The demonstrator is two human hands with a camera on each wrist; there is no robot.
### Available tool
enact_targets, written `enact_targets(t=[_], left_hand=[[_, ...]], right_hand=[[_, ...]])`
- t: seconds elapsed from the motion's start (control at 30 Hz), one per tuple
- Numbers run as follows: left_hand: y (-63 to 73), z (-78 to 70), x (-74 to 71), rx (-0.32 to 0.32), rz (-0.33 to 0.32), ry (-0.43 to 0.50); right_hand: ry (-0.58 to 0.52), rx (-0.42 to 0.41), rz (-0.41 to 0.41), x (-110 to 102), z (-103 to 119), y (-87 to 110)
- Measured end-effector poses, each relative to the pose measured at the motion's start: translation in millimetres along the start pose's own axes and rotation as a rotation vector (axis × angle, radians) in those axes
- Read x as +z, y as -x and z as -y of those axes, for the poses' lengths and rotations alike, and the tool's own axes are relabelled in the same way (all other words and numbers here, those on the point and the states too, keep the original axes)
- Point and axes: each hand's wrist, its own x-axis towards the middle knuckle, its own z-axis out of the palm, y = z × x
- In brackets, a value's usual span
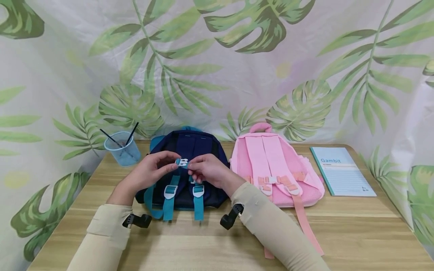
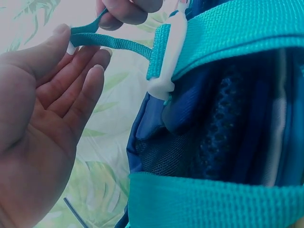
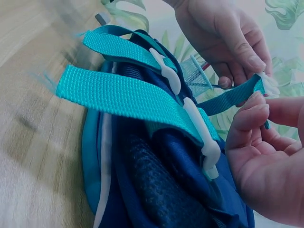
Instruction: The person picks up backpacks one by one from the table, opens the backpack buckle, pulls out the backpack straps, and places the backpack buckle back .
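A navy backpack [image 1: 190,145] with teal straps stands on the table, its shoulder straps facing me. Above its strap adjusters, a white side-release buckle [image 1: 183,162] is held up on a thin teal strap [image 3: 228,99]. From the left, my left hand [image 1: 152,167] pinches the buckle between thumb and fingers. My right hand [image 1: 210,170] pinches the teal webbing right beside it. Fingers partly cover the buckle, so I cannot tell whether its halves are fully joined. White adjusters [image 1: 170,191] hang below with loose teal strap ends.
A pink backpack [image 1: 242,158] stands close on the right, its loose strap [image 1: 305,222] trailing toward the table's front. Farther right lies a notebook [image 1: 342,171]. At the back left is a blue mesh pen cup [image 1: 123,153] holding two dark sticks. A leaf-printed curtain [image 1: 244,86] hangs behind.
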Motion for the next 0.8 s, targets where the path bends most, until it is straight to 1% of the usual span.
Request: enact_targets(t=[0.17, 0.27, 0.43, 0.5, 0.57, 0.7, 0.8], left_hand=[[-1.8, 1.1, 1.9, 0.01, 0.028, 0.006], [-1.8, 2.4, 3.1, 0.017, 0.022, -0.01], [-3.0, 3.7, 3.7, 0.034, 0.003, -0.024], [-3.7, 2.8, 3.1, 0.042, 0.005, -0.027], [-4.3, 1.4, 2.7, 0.045, 0.01, -0.033], [-3.4, -0.9, 3.0, 0.032, 0.032, -0.034], [-1.6, 0.3, 4.6, 0.003, 0.047, -0.044]], right_hand=[[0.006, -0.021, 0.022, 3.0, -1.4, -1.8], [-0.005, -0.017, 0.037, 3.3, -1.9, -2.4], [-0.137, 0.025, 0.03, 0.8, -0.3, -2.3], [-0.158, 0.03, 0.026, 0.2, 1.4, -2.1], [-0.128, 0.031, 0.018, 0.1, 3.6, -0.7], [-0.022, 0.021, -0.014, 0.7, 6.1, 2.0], [-0.005, 0.019, -0.026, 1.8, 6.6, 2.6]])
